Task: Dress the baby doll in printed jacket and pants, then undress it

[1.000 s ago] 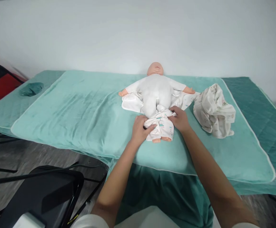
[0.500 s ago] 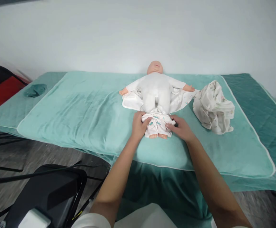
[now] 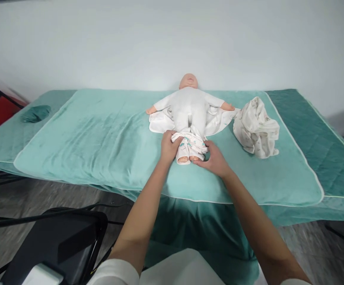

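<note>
On the green bed lies a baby doll [image 3: 189, 105] on its back, arms spread, its feet toward me. White patterned baby pants [image 3: 190, 143] are bunched around its lower legs, with the feet showing at the cuffs. My left hand [image 3: 169, 147] grips the bunched waist on the left side. My right hand [image 3: 215, 158] is closed on the right side of the pants, its thumb low by the cuff and foot. Beneath the doll's torso a white patterned baby garment [image 3: 221, 124] lies spread out on both sides.
A crumpled white printed cloth [image 3: 256, 128] lies to the right of the doll. The green massage bed [image 3: 101, 138] stands against a wall and has a face hole [image 3: 35, 114] at its left end. A black chair [image 3: 71, 237] is at the lower left.
My right hand has shifted lower on the pants, its thumb now near the cuff. My left hand keeps hold of the waist. The camera view has moved slightly.
</note>
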The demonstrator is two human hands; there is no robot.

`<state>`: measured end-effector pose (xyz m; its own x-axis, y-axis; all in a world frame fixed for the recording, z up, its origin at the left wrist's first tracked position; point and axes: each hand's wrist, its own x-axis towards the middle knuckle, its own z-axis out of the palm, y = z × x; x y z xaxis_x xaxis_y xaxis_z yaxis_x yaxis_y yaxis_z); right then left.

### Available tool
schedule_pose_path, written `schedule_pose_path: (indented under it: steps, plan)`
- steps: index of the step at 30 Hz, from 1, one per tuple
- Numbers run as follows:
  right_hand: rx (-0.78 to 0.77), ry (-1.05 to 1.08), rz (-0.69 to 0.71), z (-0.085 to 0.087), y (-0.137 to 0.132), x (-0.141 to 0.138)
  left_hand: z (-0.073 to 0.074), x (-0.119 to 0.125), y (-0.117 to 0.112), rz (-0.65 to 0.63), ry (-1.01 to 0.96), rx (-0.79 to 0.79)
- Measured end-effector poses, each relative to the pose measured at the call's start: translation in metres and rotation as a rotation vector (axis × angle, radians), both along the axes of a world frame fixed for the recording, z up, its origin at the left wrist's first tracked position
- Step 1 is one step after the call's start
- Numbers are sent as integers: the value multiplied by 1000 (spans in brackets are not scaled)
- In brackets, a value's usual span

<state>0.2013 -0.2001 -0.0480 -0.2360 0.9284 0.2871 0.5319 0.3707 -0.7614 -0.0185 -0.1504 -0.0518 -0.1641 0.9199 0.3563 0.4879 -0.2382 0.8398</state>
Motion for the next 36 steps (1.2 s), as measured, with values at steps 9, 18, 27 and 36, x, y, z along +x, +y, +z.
schedule_pose_path:
  steps: [9,18,27,36]
  plan:
    - [8,40,-10,-5,1,3,4,-10,-40,-200,30,-24]
    - [-48,79,0,6,1,1,-12,-17,-58,-304,210,23]
    - [-185,-63,44,39,-12,9,27,-13,-60,-313,530,20]
    - [-428,-162,172,98,-6,5,78,-21,-74,-436,138,-493]
